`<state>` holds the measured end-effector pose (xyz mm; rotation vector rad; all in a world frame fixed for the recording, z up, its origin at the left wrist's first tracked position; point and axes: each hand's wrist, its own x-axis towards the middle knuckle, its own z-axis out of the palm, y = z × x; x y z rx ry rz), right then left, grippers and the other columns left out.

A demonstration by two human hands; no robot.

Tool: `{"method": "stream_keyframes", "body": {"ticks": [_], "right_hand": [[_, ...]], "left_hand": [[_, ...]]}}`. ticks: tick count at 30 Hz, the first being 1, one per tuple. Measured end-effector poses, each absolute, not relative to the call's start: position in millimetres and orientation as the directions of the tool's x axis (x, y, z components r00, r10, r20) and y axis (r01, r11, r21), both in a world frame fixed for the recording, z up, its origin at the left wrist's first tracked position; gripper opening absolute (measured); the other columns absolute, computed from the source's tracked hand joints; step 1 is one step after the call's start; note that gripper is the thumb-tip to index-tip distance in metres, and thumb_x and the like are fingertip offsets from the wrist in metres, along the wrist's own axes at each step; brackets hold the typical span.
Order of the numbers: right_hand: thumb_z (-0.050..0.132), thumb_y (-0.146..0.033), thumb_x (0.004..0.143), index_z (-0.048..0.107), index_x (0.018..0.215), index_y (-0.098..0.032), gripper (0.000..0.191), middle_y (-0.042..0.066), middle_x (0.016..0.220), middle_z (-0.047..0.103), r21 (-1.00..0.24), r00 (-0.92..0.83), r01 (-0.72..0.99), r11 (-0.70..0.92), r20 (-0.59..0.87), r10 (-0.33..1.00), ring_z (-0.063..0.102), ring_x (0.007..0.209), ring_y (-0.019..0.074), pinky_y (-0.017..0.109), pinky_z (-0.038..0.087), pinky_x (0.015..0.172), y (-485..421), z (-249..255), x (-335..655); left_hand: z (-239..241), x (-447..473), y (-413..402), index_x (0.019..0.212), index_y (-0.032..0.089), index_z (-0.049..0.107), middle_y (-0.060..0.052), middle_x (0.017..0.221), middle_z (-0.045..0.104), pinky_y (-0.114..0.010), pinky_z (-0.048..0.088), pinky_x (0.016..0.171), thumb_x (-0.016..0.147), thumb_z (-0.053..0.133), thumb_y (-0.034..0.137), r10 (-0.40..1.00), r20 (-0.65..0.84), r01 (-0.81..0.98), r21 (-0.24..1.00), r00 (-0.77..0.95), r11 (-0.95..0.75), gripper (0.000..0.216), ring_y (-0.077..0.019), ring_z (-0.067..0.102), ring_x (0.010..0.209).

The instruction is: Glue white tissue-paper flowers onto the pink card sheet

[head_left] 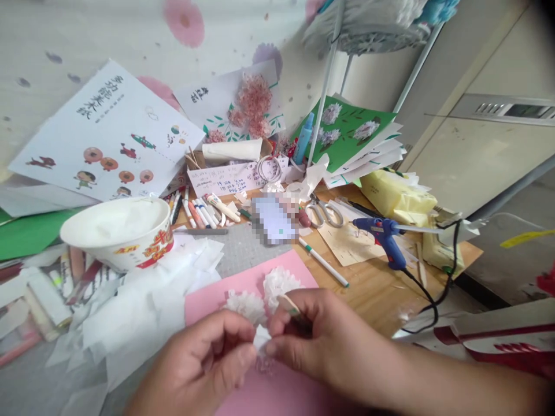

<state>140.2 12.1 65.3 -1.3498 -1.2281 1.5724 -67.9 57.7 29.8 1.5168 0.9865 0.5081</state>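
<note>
My left hand (203,361) and my right hand (321,338) meet low in the view, both pinching a small white piece of tissue paper (261,337) between their fingertips. A thin wooden stick with a green tip (289,304) lies tucked in my right hand's fingers. Under the hands lies a pink card (277,387). Two white tissue-paper flowers (280,284) sit on it just beyond my fingers.
A paper bowl (119,231) stands at the left over loose white tissue sheets (143,306). Pens (202,211), scissors (323,212), a blue glue gun (385,237) with its black cord, yellow packs (399,196), a green card with flowers (347,130) and picture sheets crowd the wooden table (373,289).
</note>
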Motion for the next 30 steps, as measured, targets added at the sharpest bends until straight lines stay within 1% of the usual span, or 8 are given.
{"method": "stream_keyframes", "body": {"ticks": [6, 13, 15, 18, 22, 24, 26, 30], "right_hand": [[0.092, -0.057, 0.069, 0.063, 0.074, -0.018, 0.049, -0.005, 0.065, 0.056, -0.950, -0.189, 0.087, -0.299, -0.311, 0.931, 0.044, 0.062, 0.0094, 0.025, 0.035, 0.061, 9, 69, 143], [0.093, -0.058, 0.067, 0.062, 0.071, -0.019, 0.051, -0.009, 0.058, 0.047, -0.956, -0.146, 0.094, -0.278, -0.290, 0.946, 0.035, 0.056, 0.0075, 0.025, 0.031, 0.056, 4, 71, 143], [0.092, -0.057, 0.068, 0.062, 0.072, -0.019, 0.049, -0.009, 0.058, 0.045, -0.958, -0.140, 0.102, -0.268, -0.280, 0.950, 0.035, 0.056, 0.0074, 0.025, 0.031, 0.055, 3, 71, 142], [0.090, -0.052, 0.071, 0.064, 0.074, -0.018, 0.043, -0.007, 0.061, 0.051, -0.963, -0.156, 0.114, -0.245, -0.260, 0.953, 0.041, 0.058, 0.0083, 0.024, 0.035, 0.058, 4, 71, 143], [0.077, -0.043, 0.077, 0.067, 0.074, -0.018, 0.027, -0.002, 0.064, 0.059, -0.959, -0.076, 0.263, -0.108, -0.132, 0.988, 0.050, 0.060, 0.0109, 0.025, 0.041, 0.059, 4, 75, 170], [0.071, -0.044, 0.080, 0.070, 0.076, -0.019, 0.026, 0.001, 0.066, 0.064, -0.860, 0.088, 0.509, -0.050, -0.007, 0.996, 0.053, 0.060, 0.0134, 0.027, 0.043, 0.059, -4, 80, 198], [0.067, -0.050, 0.084, 0.073, 0.078, -0.020, 0.031, 0.002, 0.067, 0.066, -0.621, 0.292, 0.775, -0.116, 0.190, 0.937, 0.054, 0.058, 0.0147, 0.029, 0.042, 0.057, -21, 86, 234], [0.067, -0.048, 0.088, 0.079, 0.099, -0.027, 0.027, 0.003, 0.074, 0.071, -0.350, 0.482, 0.866, -0.356, 0.403, 0.778, 0.061, 0.065, 0.0214, 0.037, 0.046, 0.068, -63, 91, 304]], "left_hand": [[42, -69, 58, 0.073, 0.023, 0.068, 0.003, 0.063, 0.057, -0.021, 0.045, 0.056, 0.090, 0.066, 0.042, 0.822, -0.131, 0.315, 0.947, 0.555, -0.061, 0.025, -0.0132, 0.051, 0.059], [50, -61, 53, 0.083, 0.024, 0.072, 0.003, 0.065, 0.058, -0.019, 0.045, 0.053, 0.083, 0.070, 0.043, 0.804, -0.086, 0.226, 0.972, 0.588, -0.062, 0.019, -0.0125, 0.052, 0.059], [52, -57, 53, 0.074, 0.023, 0.068, 0.005, 0.062, 0.054, -0.018, 0.042, 0.050, 0.081, 0.069, 0.039, 0.794, -0.070, 0.236, 0.967, 0.604, -0.095, 0.018, -0.0112, 0.048, 0.056], [53, -56, 54, 0.063, 0.023, 0.062, 0.005, 0.057, 0.048, -0.018, 0.037, 0.047, 0.083, 0.065, 0.038, 0.800, -0.031, 0.287, 0.941, 0.599, -0.178, 0.025, -0.0102, 0.043, 0.052], [50, -64, 62, 0.067, 0.023, 0.066, 0.004, 0.062, 0.058, -0.019, 0.042, 0.053, 0.084, 0.065, 0.041, 0.814, -0.008, 0.343, 0.910, 0.580, -0.235, 0.024, -0.0119, 0.052, 0.058], [49, -68, 66, 0.069, 0.024, 0.067, 0.004, 0.065, 0.061, -0.020, 0.046, 0.056, 0.086, 0.064, 0.042, 0.824, 0.002, 0.367, 0.894, 0.567, -0.255, 0.024, -0.0129, 0.057, 0.061], [51, -71, 68, 0.071, 0.024, 0.068, 0.004, 0.066, 0.065, -0.021, 0.048, 0.058, 0.087, 0.062, 0.042, 0.835, 0.000, 0.391, 0.884, 0.551, -0.258, 0.025, -0.0134, 0.060, 0.063], [57, -68, 69, 0.071, 0.024, 0.067, 0.004, 0.066, 0.070, -0.022, 0.051, 0.060, 0.086, 0.060, 0.045, 0.849, 0.003, 0.390, 0.887, 0.528, -0.246, 0.027, -0.0148, 0.067, 0.065]]}}
